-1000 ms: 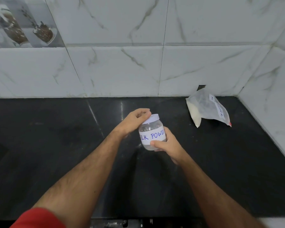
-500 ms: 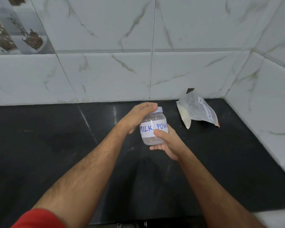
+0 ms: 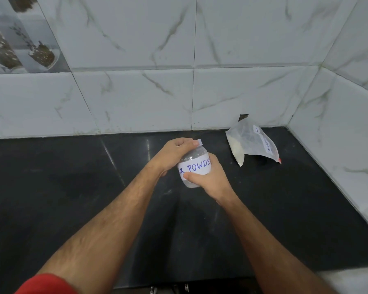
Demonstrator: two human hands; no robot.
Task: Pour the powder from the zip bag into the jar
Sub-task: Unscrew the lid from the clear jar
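A small clear plastic jar (image 3: 192, 161) with a white label reading "MILK POWDER" is held above the black counter. My right hand (image 3: 208, 180) wraps its lower body from the right. My left hand (image 3: 174, 154) covers and grips the white lid (image 3: 199, 142) on top; only the lid's right edge shows. The clear zip bag (image 3: 250, 143) with white powder in its lower corner and a white label lies on the counter at the back right, apart from both hands.
The black stone counter (image 3: 72, 187) meets white marble-tiled walls (image 3: 136, 98) behind and at the right, forming a corner just past the bag. A small dark notch (image 3: 242, 117) sits in the wall behind the bag.
My left hand has closed further over the lid and the jar has turned, so the label shows "LK POWDER". The view has shifted slightly.
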